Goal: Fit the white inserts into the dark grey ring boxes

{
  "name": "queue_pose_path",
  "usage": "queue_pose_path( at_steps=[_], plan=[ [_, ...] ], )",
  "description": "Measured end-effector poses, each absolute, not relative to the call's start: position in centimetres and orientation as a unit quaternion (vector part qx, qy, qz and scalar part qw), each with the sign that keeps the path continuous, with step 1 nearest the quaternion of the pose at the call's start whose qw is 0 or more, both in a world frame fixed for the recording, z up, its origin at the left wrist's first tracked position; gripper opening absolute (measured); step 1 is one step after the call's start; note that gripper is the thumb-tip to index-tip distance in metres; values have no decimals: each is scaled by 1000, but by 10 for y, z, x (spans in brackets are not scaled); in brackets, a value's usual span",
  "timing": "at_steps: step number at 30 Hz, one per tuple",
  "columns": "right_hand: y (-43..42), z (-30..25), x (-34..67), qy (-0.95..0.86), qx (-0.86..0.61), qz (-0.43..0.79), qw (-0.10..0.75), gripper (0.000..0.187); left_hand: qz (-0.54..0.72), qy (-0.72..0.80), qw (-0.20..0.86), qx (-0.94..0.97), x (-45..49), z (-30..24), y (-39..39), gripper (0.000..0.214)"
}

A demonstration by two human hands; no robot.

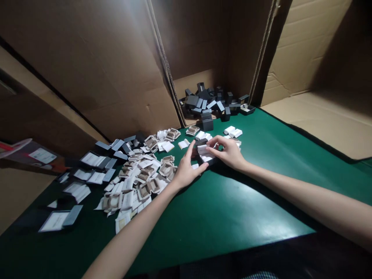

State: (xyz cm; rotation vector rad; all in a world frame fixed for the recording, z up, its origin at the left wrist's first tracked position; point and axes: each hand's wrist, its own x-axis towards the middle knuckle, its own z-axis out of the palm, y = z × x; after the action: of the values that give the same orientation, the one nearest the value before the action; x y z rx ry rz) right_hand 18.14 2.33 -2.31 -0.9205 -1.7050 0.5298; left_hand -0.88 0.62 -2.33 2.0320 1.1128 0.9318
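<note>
A small black box [213,160] with a white folded card insert [205,152] in it is on the table in front of me. My left hand [186,168] holds the box from the left, thumb at its near edge and fingers along its far left side. From the right, my right hand [228,152] reaches over the box, with thumb and index finger pinched at the insert's upper right edge. Part of the box is hidden under my right fingers. Just beyond the hands lie loose white inserts [233,132].
Left of my arm spreads a heap of white and grey card inserts [142,174]. Farther left stand black boxes with white inserts [94,159]. More black boxes [203,101] are piled in an open carton at the back. Cardboard walls [116,69] border the green table [247,217].
</note>
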Motion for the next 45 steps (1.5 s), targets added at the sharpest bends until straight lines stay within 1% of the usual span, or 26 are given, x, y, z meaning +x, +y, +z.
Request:
queue_pose_path(
  at_steps=[4, 6, 11, 15, 18, 20, 23, 26, 28, 30, 33, 35, 40, 45],
  plan=[
    [23, -20, 183, -748, -364, 138, 538, 3, 343, 420, 313, 780, -10, -24, 6, 83],
    [23, -19, 182, -750, -362, 127, 539, 4, 330, 421, 308, 787, -11, -24, 5, 83],
    [26, -23, 181, -748, -362, 180, 526, 16, 300, 416, 307, 801, -12, -22, 3, 84],
    [28, -28, 181, -736, -378, 234, 511, 15, 292, 424, 303, 802, -12, -21, 2, 85],
    [29, -30, 180, -733, -377, 274, 496, 19, 282, 422, 292, 811, -11, -20, 1, 85],
    [30, -31, 180, -734, -378, 280, 491, 21, 275, 420, 280, 818, -11, -18, 0, 85],
    [31, -31, 179, -733, -381, 279, 489, 19, 266, 418, 266, 827, -10, -15, -3, 80],
    [32, -30, 180, -739, -380, 281, 480, 19, 274, 420, 256, 827, -9, -14, -5, 70],
    [32, -29, 182, -745, -379, 282, 471, 21, 277, 424, 239, 828, -8, -13, -7, 63],
    [32, -28, 186, -754, -372, 297, 453, 24, 265, 419, 206, 844, -7, -12, -8, 51],
    [34, -26, 192, -768, -337, 360, 408, 33, 234, 401, 141, 874, -5, -9, -10, 36],
    [35, -26, 194, -770, -318, 391, 393, 36, 223, 400, 106, 883, -3, -8, -12, 35],
    [37, -26, 191, -751, -324, 400, 413, 33, 209, 406, 41, 888, -1, -9, -14, 40],
    [36, -25, 191, -757, -330, 393, 404, 29, 187, 412, 23, 891, -1, -11, -15, 45]
  ],
)
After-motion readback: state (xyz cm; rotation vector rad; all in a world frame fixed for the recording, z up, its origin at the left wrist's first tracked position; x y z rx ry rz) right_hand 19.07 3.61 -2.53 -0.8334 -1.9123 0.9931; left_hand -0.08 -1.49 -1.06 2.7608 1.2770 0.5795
